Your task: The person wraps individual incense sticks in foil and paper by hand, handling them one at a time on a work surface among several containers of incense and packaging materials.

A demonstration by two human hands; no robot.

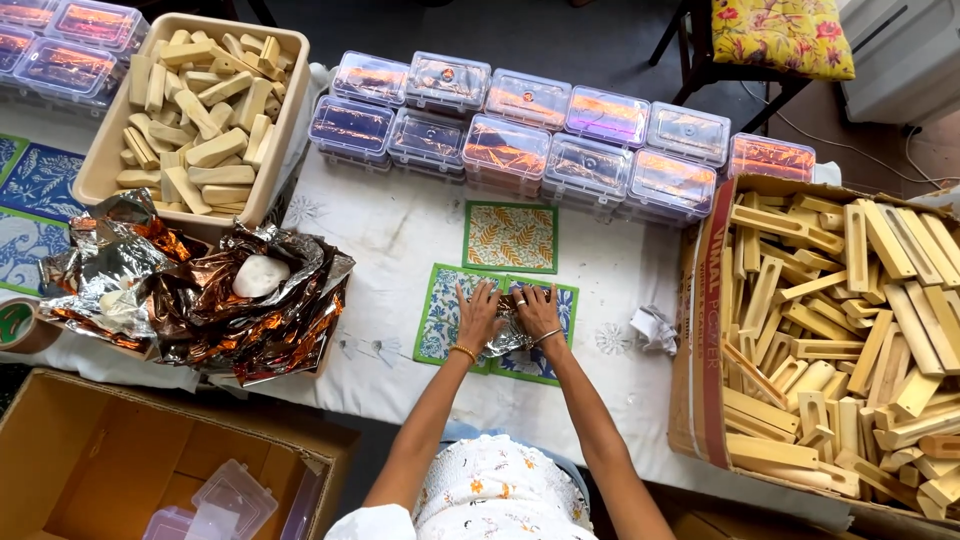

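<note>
My left hand and my right hand press side by side on a small crinkled silver foil bundle. The bundle lies on a blue and green patterned card on the white cloth. Both hands lie flat with fingers spread over the foil. A second patterned card, orange and green, lies just beyond my fingertips.
Two rows of clear lidded plastic boxes stand behind the cards. A beige tub of wooden pieces is at back left, crumpled foil sheets below it. A cardboard box of wooden pieces fills the right. An open carton sits at lower left.
</note>
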